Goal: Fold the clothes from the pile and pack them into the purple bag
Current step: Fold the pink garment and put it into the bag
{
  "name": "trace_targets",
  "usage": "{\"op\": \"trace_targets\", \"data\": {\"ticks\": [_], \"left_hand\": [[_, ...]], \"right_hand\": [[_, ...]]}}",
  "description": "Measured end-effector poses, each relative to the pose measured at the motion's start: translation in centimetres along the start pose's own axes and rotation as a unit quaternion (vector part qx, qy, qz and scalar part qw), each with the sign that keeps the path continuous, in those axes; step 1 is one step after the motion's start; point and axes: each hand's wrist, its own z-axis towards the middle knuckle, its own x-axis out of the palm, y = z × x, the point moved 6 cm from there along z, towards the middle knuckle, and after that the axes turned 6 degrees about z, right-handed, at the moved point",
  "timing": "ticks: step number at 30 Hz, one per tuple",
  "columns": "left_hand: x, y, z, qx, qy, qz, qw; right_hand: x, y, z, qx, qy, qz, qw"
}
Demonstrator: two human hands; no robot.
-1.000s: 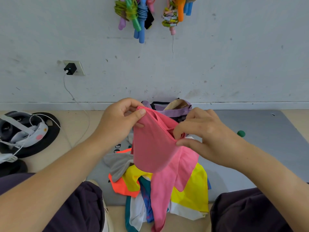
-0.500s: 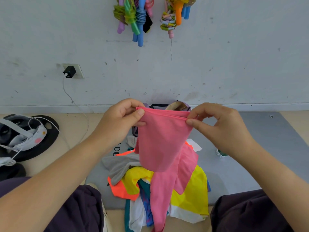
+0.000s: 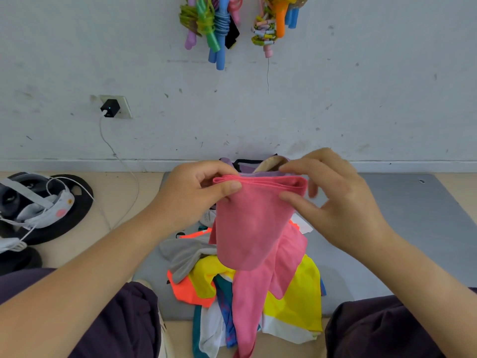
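Pinching pink garment waistband: left hand; no writing readable.

Behind the pink garment I hold up, the purple bag shows only a strip of rim and strap above my knuckles; its body is hidden. Below my grip the garment covers the middle of the clothes pile, whose near end runs off the bottom edge. My right hand's far fingertips are blurred.

Scuffed white wall, beige floor
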Motion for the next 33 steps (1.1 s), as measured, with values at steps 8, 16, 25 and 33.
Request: {"op": "trace_targets", "data": {"ticks": [8, 16, 25, 33], "left_hand": [[0.7, 0.2, -0.3, 0.012, 0.038, 0.058, 0.998], [1.0, 0.4, -0.5, -0.048, -0.088, 0.005, 0.995], [4.3, -6.4, -2.1, -0.024, -0.06, -0.171, 0.983], [3.2, -7.1, -0.5, -0.079, 0.012, -0.302, 0.95]], "right_hand": [[3.5, -2.5, -0.8, 0.18, 0.208, 0.168, 0.947], [3.9, -0.7, -1.0, 0.355, 0.146, 0.494, 0.78], [-2.0, 3.5, 2.3, 0.292, 0.02, 0.433, 0.852], [-1.1, -1.5, -0.5, 0.419, 0.131, 0.531, 0.725]]}}
